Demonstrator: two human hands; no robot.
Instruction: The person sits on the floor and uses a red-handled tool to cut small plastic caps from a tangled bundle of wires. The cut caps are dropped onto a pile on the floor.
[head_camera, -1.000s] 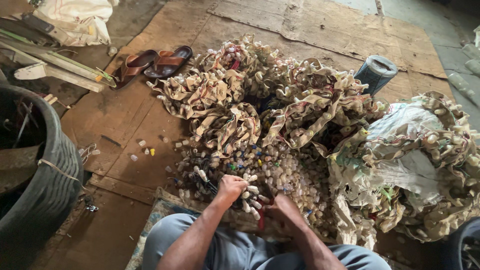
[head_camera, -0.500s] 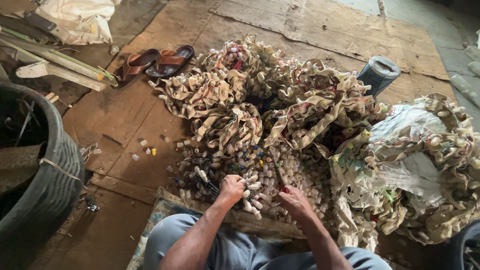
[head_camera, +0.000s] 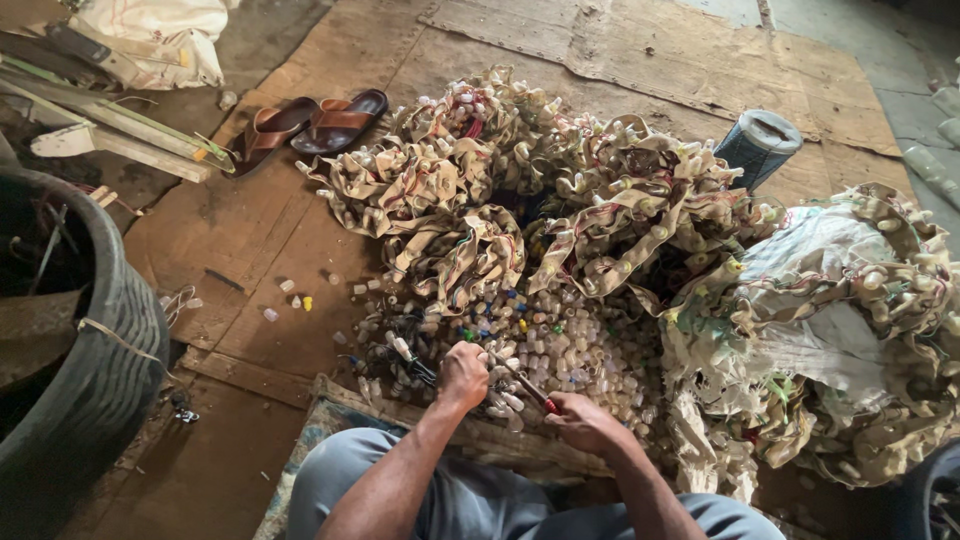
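Note:
My left hand (head_camera: 465, 375) is closed on a strip with small plastic caps at the near edge of a heap of loose caps (head_camera: 570, 345). My right hand (head_camera: 588, 422) grips a thin tool with a red handle (head_camera: 530, 388), whose tip points toward my left hand. Behind the loose caps lies a large tangle of beige strips studded with caps (head_camera: 520, 200). My knees in grey trousers (head_camera: 400, 490) are at the bottom of the view.
A pair of brown sandals (head_camera: 310, 122) lies at the back left. A black rubber tub (head_camera: 90, 370) stands at the left. A dark cylinder (head_camera: 758, 145) sits behind the pile, and a whitish sack wrapped in more strips (head_camera: 830, 310) is at the right. Flattened cardboard (head_camera: 250, 230) covers the floor.
My right hand moved out to the right over the caps, then came back nearer me with the red-handled tool pointing at my left hand. My left hand stayed in place.

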